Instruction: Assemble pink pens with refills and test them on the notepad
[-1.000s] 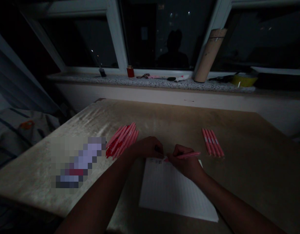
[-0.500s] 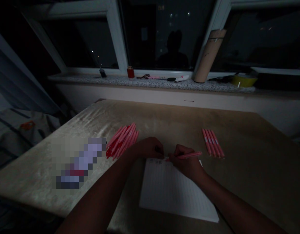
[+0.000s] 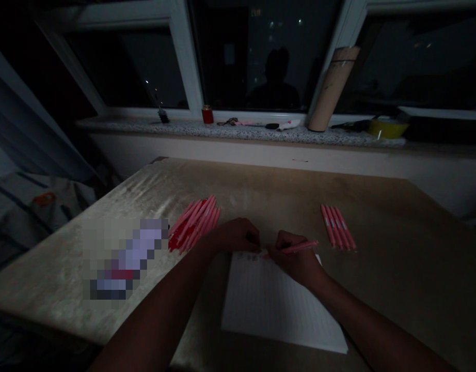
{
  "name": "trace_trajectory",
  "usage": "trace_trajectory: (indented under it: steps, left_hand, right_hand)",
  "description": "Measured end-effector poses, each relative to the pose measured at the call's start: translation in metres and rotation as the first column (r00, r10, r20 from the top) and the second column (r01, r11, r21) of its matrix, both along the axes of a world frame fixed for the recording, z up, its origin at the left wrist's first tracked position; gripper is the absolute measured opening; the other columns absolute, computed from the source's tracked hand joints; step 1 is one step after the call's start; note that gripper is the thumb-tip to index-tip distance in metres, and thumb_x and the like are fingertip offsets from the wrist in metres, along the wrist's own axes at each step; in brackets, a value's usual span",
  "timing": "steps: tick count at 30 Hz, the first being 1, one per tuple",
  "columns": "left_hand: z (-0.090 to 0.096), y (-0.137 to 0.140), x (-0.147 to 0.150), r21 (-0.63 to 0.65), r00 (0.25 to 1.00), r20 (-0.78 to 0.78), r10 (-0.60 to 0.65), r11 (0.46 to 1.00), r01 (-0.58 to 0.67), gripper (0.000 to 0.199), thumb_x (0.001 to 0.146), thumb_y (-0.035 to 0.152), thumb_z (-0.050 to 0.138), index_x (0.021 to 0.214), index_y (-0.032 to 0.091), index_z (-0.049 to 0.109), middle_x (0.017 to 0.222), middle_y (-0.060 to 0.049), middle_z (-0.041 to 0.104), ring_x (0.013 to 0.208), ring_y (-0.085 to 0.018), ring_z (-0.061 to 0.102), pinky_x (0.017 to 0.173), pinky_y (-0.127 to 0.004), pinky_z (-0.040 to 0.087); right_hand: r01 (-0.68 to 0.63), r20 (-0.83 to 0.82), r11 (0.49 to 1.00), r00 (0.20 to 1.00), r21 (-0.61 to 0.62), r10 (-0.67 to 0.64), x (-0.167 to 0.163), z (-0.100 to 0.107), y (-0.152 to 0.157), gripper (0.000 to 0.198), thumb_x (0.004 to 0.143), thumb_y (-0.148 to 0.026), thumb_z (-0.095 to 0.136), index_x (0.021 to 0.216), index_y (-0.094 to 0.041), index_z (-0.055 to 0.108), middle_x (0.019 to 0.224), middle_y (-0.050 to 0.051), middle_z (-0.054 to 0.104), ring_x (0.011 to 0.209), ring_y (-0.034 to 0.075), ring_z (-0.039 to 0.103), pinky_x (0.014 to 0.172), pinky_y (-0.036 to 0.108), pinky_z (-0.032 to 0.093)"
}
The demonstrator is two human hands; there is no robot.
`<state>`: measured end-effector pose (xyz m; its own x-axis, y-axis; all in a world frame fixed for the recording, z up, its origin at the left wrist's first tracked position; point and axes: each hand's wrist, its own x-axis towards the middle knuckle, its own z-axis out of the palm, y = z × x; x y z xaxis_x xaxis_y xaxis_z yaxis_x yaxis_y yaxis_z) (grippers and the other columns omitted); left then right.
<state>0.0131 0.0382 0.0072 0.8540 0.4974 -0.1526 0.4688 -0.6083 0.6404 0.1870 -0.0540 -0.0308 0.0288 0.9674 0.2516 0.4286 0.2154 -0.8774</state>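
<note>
A pink pen slants out of my right hand, whose fingers are closed around it. Its tip end touches or hovers near the top of a lined sheet of paper, where small dark marks show by the upper left corner. My left hand rests at the paper's top edge with curled fingers; what lies between them, if anything, is too dark to make out. To its left is a loose pile of pink pens on something red. Several more pink pens lie side by side at the right.
A blurred-out purplish object lies on the left of the table. Along the granite windowsill stand a small red jar, a leaning cardboard tube and a yellow tape roll.
The back end of the pink pen has shifted slightly left as my right hand moves it a little. My left hand and the paper look almost the same.
</note>
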Motion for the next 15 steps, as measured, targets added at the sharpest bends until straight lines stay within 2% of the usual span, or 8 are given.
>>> trace_trajectory:
  steps: [11, 15]
  left_hand:
    - [-0.0013, 0.0008, -0.0006, 0.017, 1.0, 0.001, -0.003, 1.0, 0.003, 0.018, 0.071, 0.03, 0.062, 0.076, 0.013, 0.068, 0.068, -0.001, 0.064, 0.063, -0.011, 0.058, 0.056, -0.019, 0.037]
    - [-0.0024, 0.0014, -0.0002, 0.038, 1.0, 0.003, -0.021, 0.999, 0.021, 0.018, 0.071, 0.028, 0.062, 0.077, 0.013, 0.069, 0.069, -0.002, 0.065, 0.063, -0.012, 0.058, 0.057, -0.02, 0.037]
  right_hand:
    - [0.022, -0.026, 1.0, 0.999, -0.014, -0.023, -0.0022, 0.0012, -0.0005, 0.027, 0.067, -0.022, 0.062, 0.051, -0.02, 0.039, 0.046, -0.006, 0.039, 0.043, 0.007, 0.034, 0.039, 0.02, 0.021]
    - [0.003, 0.012, 1.0, 1.0, -0.011, -0.003, -0.0027, 0.0032, -0.0014, 0.026, 0.067, -0.022, 0.061, 0.052, -0.02, 0.04, 0.046, -0.006, 0.041, 0.044, 0.007, 0.035, 0.04, 0.019, 0.022]
